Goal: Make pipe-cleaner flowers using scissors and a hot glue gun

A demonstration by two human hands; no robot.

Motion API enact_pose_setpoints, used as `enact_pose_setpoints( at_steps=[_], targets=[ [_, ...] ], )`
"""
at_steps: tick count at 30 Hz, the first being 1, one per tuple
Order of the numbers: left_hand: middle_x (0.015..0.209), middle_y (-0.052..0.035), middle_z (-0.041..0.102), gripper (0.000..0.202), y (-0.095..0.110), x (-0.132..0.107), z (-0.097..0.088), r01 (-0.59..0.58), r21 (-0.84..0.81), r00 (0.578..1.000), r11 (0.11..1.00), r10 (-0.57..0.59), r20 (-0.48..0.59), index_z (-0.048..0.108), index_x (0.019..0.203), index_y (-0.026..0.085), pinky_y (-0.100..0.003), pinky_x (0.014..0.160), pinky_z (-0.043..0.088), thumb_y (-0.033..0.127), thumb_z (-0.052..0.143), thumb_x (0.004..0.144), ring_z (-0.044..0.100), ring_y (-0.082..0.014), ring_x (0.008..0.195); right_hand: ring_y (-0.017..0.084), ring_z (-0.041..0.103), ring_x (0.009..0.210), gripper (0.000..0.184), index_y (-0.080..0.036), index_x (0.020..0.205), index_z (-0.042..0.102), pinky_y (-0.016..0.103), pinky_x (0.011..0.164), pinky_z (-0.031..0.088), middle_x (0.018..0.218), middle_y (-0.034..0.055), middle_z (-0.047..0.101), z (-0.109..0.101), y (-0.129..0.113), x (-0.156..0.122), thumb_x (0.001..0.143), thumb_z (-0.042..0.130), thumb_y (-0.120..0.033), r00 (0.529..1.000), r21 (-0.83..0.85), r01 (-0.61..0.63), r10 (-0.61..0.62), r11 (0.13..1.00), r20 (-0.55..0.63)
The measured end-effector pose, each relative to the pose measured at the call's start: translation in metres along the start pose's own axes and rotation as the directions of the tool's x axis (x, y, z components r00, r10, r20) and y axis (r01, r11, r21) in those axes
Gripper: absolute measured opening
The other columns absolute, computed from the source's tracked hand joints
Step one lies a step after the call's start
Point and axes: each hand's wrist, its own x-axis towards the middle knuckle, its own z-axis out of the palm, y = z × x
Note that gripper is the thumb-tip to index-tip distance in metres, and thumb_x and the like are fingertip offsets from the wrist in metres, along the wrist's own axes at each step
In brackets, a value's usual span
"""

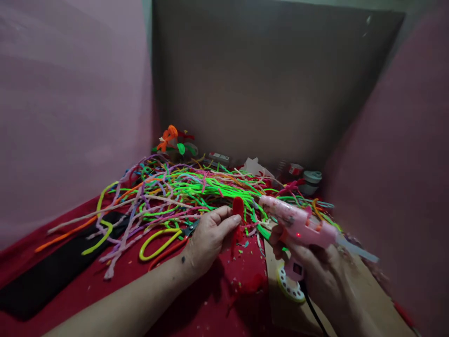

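Between the thumb and fingers of my left hand (213, 234) is a small red fuzzy petal shape (238, 206), held upright, with red strands hanging below it. My right hand (315, 262) is wrapped around the handle of a pink hot glue gun (294, 220). Its nozzle end points left toward the red piece, apart from it. A red light glows on its side, and a clear glue stick (358, 248) sticks out of the back. Scissors (164, 243) with yellow and red handles lie beside my left wrist, partly hidden by it. Another red fuzzy piece (250, 284) lies on the cloth below.
A big tangle of colourful pipe cleaners (206, 187) spreads over the red cloth (196, 304). A black strip (45, 276) lies at left. Under the glue gun are a brown board (284, 313) and a tape roll (293, 288). An orange fuzzy flower (169, 135) and a lidded cup (311, 181) stand behind.
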Motion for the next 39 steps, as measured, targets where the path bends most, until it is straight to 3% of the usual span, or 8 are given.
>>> enact_pose_setpoints(
  at_steps=[4, 9, 20, 39],
  targets=[
    [0.050, 0.0078, 0.037, 0.027, 0.000, 0.000, 0.003, 0.066, -0.031, 0.998, 0.997, -0.066, -0.001, 0.044, 0.061, 0.016, -0.018, 0.042, 0.019, 0.033, 0.061, 0.073, 0.029, -0.0022, 0.041, 0.019, 0.057, 0.052, 0.018, -0.024, 0.080, 0.062, 0.026, 0.039, 0.043, 0.061, 0.0032, 0.062, 0.000, 0.014, -0.014, 0.081, 0.049, -0.037, 0.986, 0.126, -0.158, 0.164, 0.979, -0.039],
    [0.048, 0.0087, 0.034, 0.026, -0.002, -0.001, 0.005, 0.128, -0.048, 0.992, 0.991, -0.128, 0.015, 0.043, 0.062, 0.016, -0.018, 0.041, 0.015, 0.033, 0.060, 0.073, 0.025, -0.0022, 0.039, 0.016, 0.053, 0.049, 0.018, -0.022, 0.075, 0.060, 0.025, 0.037, 0.042, 0.060, 0.0035, 0.062, 0.002, 0.017, -0.019, 0.076, 0.057, -0.040, 0.963, 0.219, -0.249, 0.266, 0.943, -0.048],
    [0.047, 0.0077, 0.037, 0.026, -0.002, 0.000, 0.003, 0.119, 0.001, 0.992, 0.993, -0.119, 0.044, 0.041, 0.059, 0.017, -0.019, 0.039, 0.016, 0.032, 0.059, 0.071, 0.027, -0.0033, 0.038, 0.017, 0.055, 0.054, 0.022, -0.021, 0.085, 0.060, 0.027, 0.043, 0.045, 0.064, 0.0038, 0.063, 0.005, 0.024, -0.026, 0.076, 0.059, -0.040, 0.960, 0.257, -0.252, 0.274, 0.933, -0.053],
    [0.043, 0.0089, 0.034, 0.024, 0.001, 0.000, 0.004, 0.091, 0.068, 0.995, 0.993, -0.094, 0.031, 0.043, 0.058, 0.017, -0.019, 0.037, 0.015, 0.029, 0.057, 0.073, 0.024, -0.0023, 0.035, 0.017, 0.053, 0.049, 0.019, -0.021, 0.081, 0.059, 0.025, 0.038, 0.042, 0.057, 0.0021, 0.060, 0.007, 0.026, -0.026, 0.075, 0.057, -0.039, 0.957, 0.211, -0.267, 0.285, 0.940, -0.055]
  ],
)
